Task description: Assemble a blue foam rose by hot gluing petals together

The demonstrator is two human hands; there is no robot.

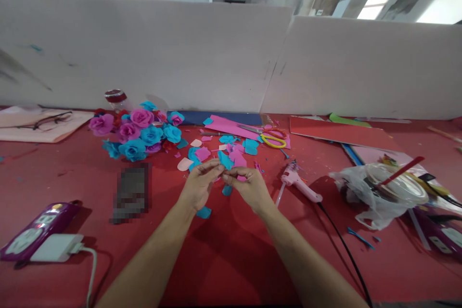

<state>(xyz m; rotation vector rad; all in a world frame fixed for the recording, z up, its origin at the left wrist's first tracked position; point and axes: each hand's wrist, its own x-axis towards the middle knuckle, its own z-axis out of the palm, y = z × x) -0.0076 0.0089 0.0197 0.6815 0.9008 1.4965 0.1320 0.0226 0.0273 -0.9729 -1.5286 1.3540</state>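
Observation:
Over the middle of the red table, my left hand point(199, 185) and my right hand point(251, 186) meet at their fingertips. Both are closed in a pinch on a blue paper petal point(224, 159), which stands up between them. Its lower edge is hidden by the fingers. Beneath and behind the hands lie loose cut pieces, among them a pink paper piece point(238, 157), a blue paper piece point(250, 146) and a pale pink petal point(185, 164). Closer to me, another blue paper piece point(204, 212) rests beside my left wrist.
Paper roses point(133, 148) are bunched at left, near a jar point(117, 98). Scissors point(273, 140) lie on a pink sheet point(227, 125). Right of my hands is a pink glue gun point(302, 187) with its cord; beyond it, a plastic bag point(378, 211). A purple power strip point(46, 224) sits at left.

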